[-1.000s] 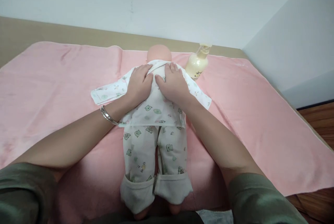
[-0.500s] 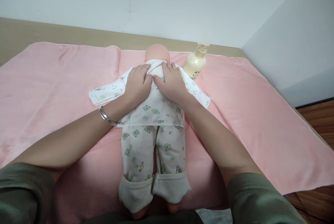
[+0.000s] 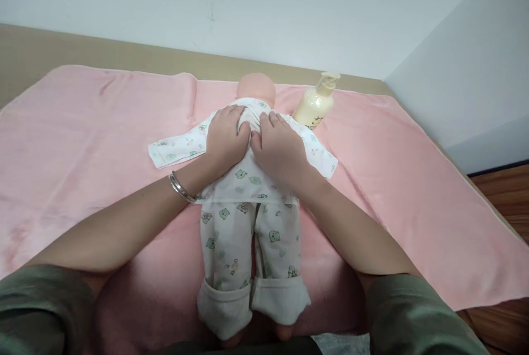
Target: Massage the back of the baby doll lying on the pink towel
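A baby doll [image 3: 256, 86] in a white top [image 3: 248, 185] and trousers [image 3: 227, 234] printed with green animals lies stretched out on its front, head away from me. Flat on the left side of its upper back rests my left hand [image 3: 227, 134], open, with a silver bangle on the wrist. Beside it my right hand [image 3: 283, 143] lies open on the right side of the back, fingers pointing toward the head. The two thumbs are close together near the spine. The doll's arms spread out to both sides, and its hands are hidden in the sleeves.
A cream pump bottle [image 3: 316, 104] stands right of the doll's head. Underneath is a pink blanket [image 3: 413, 189] on a tan surface [image 3: 124, 54] against a white wall [image 3: 268, 7]. Wooden flooring [image 3: 504, 195] shows at the right.
My right hand has slid slightly down the doll's back toward me, and the left hand a little less. The whole view has shifted slightly, so everything sits further right.
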A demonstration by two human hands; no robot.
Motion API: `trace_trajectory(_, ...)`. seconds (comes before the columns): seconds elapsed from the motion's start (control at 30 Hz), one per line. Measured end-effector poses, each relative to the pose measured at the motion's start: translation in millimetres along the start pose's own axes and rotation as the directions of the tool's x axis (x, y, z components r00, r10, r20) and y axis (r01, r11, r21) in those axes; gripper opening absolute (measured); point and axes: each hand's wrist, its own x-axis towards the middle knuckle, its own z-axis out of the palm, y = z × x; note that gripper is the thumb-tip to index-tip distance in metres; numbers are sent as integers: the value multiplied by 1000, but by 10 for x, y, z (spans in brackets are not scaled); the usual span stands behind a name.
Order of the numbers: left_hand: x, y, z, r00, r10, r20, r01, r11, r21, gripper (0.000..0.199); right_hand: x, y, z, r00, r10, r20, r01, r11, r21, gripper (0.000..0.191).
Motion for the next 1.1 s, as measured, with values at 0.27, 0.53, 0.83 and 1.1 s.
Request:
trace_trajectory(0.27, -46, 0, 20, 998, 53, -27, -53, 999, 9, 51, 252, 368, -6, 988, 15, 154, -48, 977, 208, 74)
trace_trajectory(0.53, -80, 3, 31, 997, 65, -39, -65, 998, -12, 45, 215, 412, 79, 995, 17, 102, -39, 975, 221, 76)
trace_trajectory(0.83, -59, 36, 7, 997, 64, -49, -63, 997, 33, 43, 241, 442, 134, 999, 14, 46, -23, 978, 208, 77)
trace_trajectory(1.1, -32, -1, 32, 995, 80, -52, -77, 995, 60, 47, 279, 447, 174, 1000, -19, 13, 16, 982, 188, 71)
